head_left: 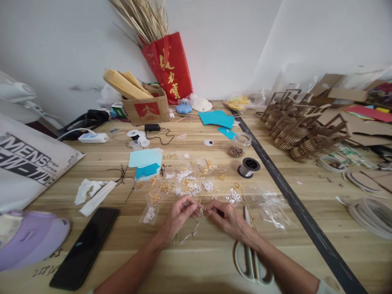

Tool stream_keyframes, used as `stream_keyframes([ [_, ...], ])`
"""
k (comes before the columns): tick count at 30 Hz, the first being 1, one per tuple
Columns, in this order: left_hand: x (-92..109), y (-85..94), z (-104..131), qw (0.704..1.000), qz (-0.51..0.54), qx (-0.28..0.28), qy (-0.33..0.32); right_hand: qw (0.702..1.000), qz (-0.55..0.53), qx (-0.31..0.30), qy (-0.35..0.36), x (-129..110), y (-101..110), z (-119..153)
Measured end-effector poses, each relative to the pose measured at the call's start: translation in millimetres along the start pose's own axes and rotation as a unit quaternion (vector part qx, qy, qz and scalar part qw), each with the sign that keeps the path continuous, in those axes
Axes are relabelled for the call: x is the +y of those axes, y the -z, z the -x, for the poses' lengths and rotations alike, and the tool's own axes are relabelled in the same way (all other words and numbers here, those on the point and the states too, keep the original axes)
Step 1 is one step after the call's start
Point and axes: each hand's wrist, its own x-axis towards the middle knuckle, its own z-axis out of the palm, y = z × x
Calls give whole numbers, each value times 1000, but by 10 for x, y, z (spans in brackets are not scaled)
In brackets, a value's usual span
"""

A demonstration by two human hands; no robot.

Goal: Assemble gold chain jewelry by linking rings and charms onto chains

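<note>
My left hand [183, 212] is closed in a pinch at the middle front of the table. A thin silver chain [192, 234] hangs down beside its fingertips, its loose end on the wood. Close by on the right, my right hand [226, 214] also pinches, its fingertips almost meeting the left ones. What it grips is too small and covered to make out. Beneath the right forearm lie scissors [248, 265] with pale handles. A gold chain [249, 208] runs along their blades. Just beyond the hands are small bags of silver findings [193, 188] and gold findings [165, 187].
A black phone [84, 247] lies at the left front. Blue sheets [145, 157], a wire spool [249, 167] and clear plastic bags [273, 208] surround the work area. Brown woven baskets [306, 126] stand right of a dark strip [286, 183]. A red bag [171, 67] leans behind.
</note>
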Motion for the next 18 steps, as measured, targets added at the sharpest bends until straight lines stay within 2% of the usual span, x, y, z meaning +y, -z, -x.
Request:
stream_keyframes([
  [5,-42,0,-15,1000,-1,3,23,1000,-23,6,-9,-14,-3,0],
  [11,-69,-5,-14,999,21,-22,41,990,-136,-8,-39,15,-34,4],
  [18,-23,-12,-23,998,25,-30,45,992,-126,-15,-30,-12,-40,-5],
])
